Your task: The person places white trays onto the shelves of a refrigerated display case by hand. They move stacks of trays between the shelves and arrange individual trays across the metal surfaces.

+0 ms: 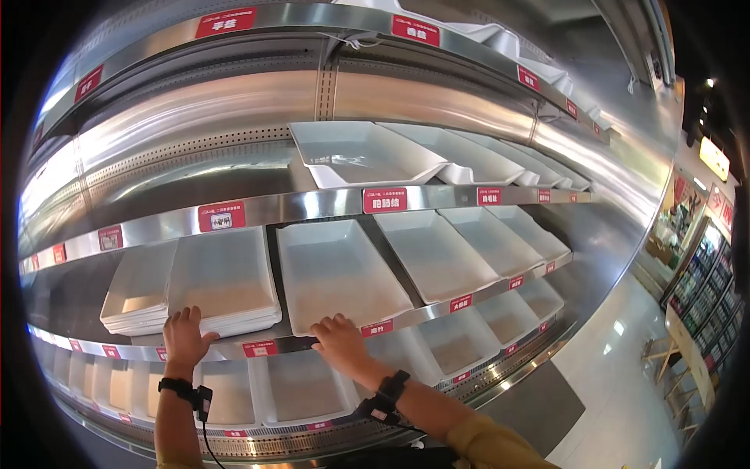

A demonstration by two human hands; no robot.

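Observation:
My left hand (pixel 185 340) is at the front of a stack of white trays (pixel 223 273) on the middle shelf. Its fingers point up over the front edge and its thumb sticks out to the right. My right hand (pixel 344 344) is at the front rim of a single white tray (pixel 340 270), just right of the stack. The fingers of this hand bend over the rim. Both trays slope towards me, and no goods show in them. A second stack of white trays (pixel 139 285) stands left of the first, close against it.
More white trays (pixel 433 258) line the same shelf to the right. Others sit on the shelf above (pixel 367 152) and in the row below (pixel 305 391). Red labels (pixel 385 200) run along the metal shelf edges. At far right are a tiled floor (pixel 609 375) and drinks shelves (pixel 699 273).

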